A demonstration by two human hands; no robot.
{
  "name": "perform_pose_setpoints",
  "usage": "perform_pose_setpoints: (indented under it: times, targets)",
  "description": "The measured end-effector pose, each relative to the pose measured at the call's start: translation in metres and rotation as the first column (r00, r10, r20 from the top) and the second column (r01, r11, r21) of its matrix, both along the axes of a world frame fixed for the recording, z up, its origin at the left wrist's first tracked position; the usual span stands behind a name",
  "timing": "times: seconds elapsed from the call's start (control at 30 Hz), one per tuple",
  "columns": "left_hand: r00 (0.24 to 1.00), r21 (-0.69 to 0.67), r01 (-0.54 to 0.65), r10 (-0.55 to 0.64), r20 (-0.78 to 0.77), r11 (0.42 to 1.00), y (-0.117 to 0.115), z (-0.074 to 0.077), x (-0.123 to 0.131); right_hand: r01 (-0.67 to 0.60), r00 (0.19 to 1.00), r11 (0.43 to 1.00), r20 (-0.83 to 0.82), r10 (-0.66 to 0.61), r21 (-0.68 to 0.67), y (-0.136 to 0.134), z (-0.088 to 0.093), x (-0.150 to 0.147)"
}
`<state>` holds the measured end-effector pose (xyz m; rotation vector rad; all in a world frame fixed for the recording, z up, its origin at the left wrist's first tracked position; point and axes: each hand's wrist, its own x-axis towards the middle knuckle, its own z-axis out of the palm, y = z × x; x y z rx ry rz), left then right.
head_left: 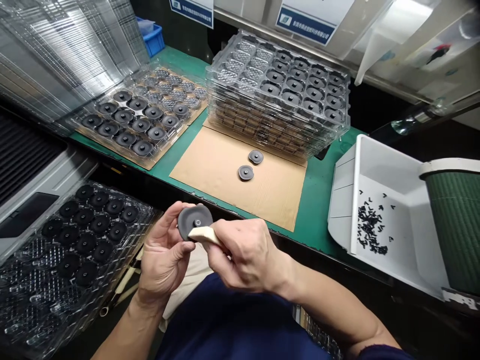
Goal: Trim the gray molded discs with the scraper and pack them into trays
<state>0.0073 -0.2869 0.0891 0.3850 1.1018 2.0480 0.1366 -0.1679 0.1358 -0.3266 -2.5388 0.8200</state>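
My left hand (pixel 165 260) grips a round dark grey disc part (pixel 189 218) by its edge, with its hub facing up toward me. A folded cream-coloured cloth or pad (pixel 204 233) is pinched in my right hand (pixel 243 252), and its tip touches the disc's face beside the hub. Both hands are held in front of the bench edge, above my lap. Two similar discs, a nearer one (pixel 246 173) and a farther one (pixel 256 157), lie on a cardboard sheet (pixel 210 160) on the green bench top.
Stacked clear trays (pixel 277 120) of discs stand behind the cardboard. A partly filled tray (pixel 127 125) lies at left, another (pixel 75 250) lower left. Upright empty trays (pixel 75 45) lean behind. To the right, a grey bin (pixel 393 200) holds small black pieces beside a green conveyor belt (pixel 455 225).
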Motion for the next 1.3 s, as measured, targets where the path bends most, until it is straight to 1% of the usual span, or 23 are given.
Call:
perform_pose_setpoints:
  times: [0.1, 0.13, 0.27, 0.3, 0.4, 0.43, 0.53, 0.57, 0.67, 0.7, 0.73, 0.8, 0.83, 0.87, 0.93, 0.97, 1.0, 1.1, 1.13, 1.23, 1.27, 1.3]
  targets:
    - [0.998, 0.008, -0.017, 0.017, -0.053, 1.000, -0.002, 0.001, -0.004, 0.071, 0.997, 0.997, 0.028, -0.071, 0.019, 0.003, -0.002, 0.004]
    - [0.999, 0.003, -0.012, 0.012, -0.052, 1.000, -0.002, 0.001, -0.005, 0.073, 0.997, 0.997, 0.032, -0.073, 0.008, 0.003, -0.003, 0.005]
    - [0.999, -0.011, -0.007, 0.006, -0.034, 1.000, -0.004, -0.001, -0.005, -0.033, 0.999, 0.998, 0.034, 0.035, -0.051, 0.004, -0.004, 0.008]
    - [1.000, -0.014, 0.001, -0.001, -0.030, 1.000, -0.004, -0.001, -0.005, -0.024, 0.999, 0.999, 0.040, 0.025, -0.042, 0.005, -0.004, 0.008]
    - [0.999, -0.045, 0.034, -0.034, -0.002, 0.998, -0.005, -0.002, -0.005, 0.081, 0.995, 0.997, 0.066, -0.081, -0.004, 0.008, -0.005, 0.008]
    - [0.999, -0.056, 0.036, -0.036, 0.009, 0.998, -0.005, -0.002, -0.005, 0.075, 0.995, 0.997, 0.069, -0.075, -0.007, 0.009, -0.005, 0.008]
    - [0.999, -0.092, 0.019, -0.016, 0.037, 0.996, -0.005, -0.001, -0.004, -0.050, 0.997, 0.999, 0.062, 0.051, -0.018, 0.011, -0.007, 0.009]
    - [0.999, -0.103, 0.018, -0.013, 0.045, 0.995, -0.005, 0.000, -0.003, -0.057, 0.996, 0.998, 0.063, 0.057, -0.011, 0.012, -0.007, 0.010]
    - [0.997, -0.136, 0.036, -0.026, 0.071, 0.990, -0.005, 0.002, -0.002, 0.056, 0.993, 0.998, 0.105, -0.058, 0.020, 0.015, -0.008, 0.011]
    - [0.997, -0.141, 0.038, -0.027, 0.078, 0.989, -0.005, 0.002, -0.001, 0.063, 0.991, 0.998, 0.117, -0.064, 0.020, 0.015, -0.009, 0.012]
    - [0.996, -0.144, 0.037, -0.025, 0.084, 0.989, -0.005, 0.002, -0.001, 0.037, 0.992, 0.999, 0.120, -0.038, 0.014, 0.015, -0.009, 0.012]
    - [0.996, -0.141, 0.032, -0.019, 0.090, 0.989, -0.006, 0.001, -0.001, -0.053, 0.993, 0.999, 0.105, 0.054, -0.009, 0.015, -0.010, 0.012]
    - [0.996, -0.135, 0.032, -0.020, 0.088, 0.990, -0.006, 0.000, -0.001, -0.070, 0.993, 0.997, 0.089, 0.072, -0.019, 0.015, -0.010, 0.013]
    - [0.996, -0.131, 0.037, -0.026, 0.086, 0.991, -0.006, -0.001, -0.001, -0.053, 0.996, 0.998, 0.074, 0.054, -0.024, 0.016, -0.011, 0.013]
    - [0.994, -0.132, 0.066, -0.054, 0.092, 0.989, -0.007, -0.002, -0.002, 0.032, 0.997, 0.999, 0.069, -0.030, -0.038, 0.016, -0.012, 0.013]
    - [0.993, -0.134, 0.081, -0.068, 0.101, 0.988, -0.007, -0.003, -0.002, 0.052, 0.997, 0.997, 0.068, -0.048, -0.049, 0.016, -0.012, 0.013]
    - [0.990, -0.134, 0.097, -0.082, 0.112, 0.986, -0.008, -0.003, -0.002, 0.039, 0.997, 0.997, 0.066, -0.035, -0.060, 0.016, -0.012, 0.014]
    - [0.984, -0.123, 0.123, -0.106, 0.141, 0.985, -0.009, -0.004, -0.003, -0.077, 0.995, 0.994, 0.053, 0.081, -0.076, 0.015, -0.012, 0.015]
    - [0.983, -0.120, 0.133, -0.115, 0.144, 0.984, -0.010, -0.004, -0.004, -0.073, 0.996, 0.995, 0.049, 0.077, -0.071, 0.015, -0.012, 0.015]
    - [0.975, -0.129, 0.172, -0.151, 0.162, 0.977, -0.012, -0.004, -0.005, 0.026, 0.998, 0.997, 0.060, -0.022, -0.072, 0.016, -0.013, 0.017]
    - [0.972, -0.131, 0.183, -0.159, 0.173, 0.974, -0.012, -0.004, -0.005, 0.023, 0.998, 0.997, 0.062, -0.019, -0.077, 0.016, -0.013, 0.017]
    - [0.968, -0.129, 0.193, -0.167, 0.185, 0.973, -0.013, -0.005, -0.006, -0.006, 0.998, 0.997, 0.060, 0.011, -0.081, 0.016, -0.013, 0.018]
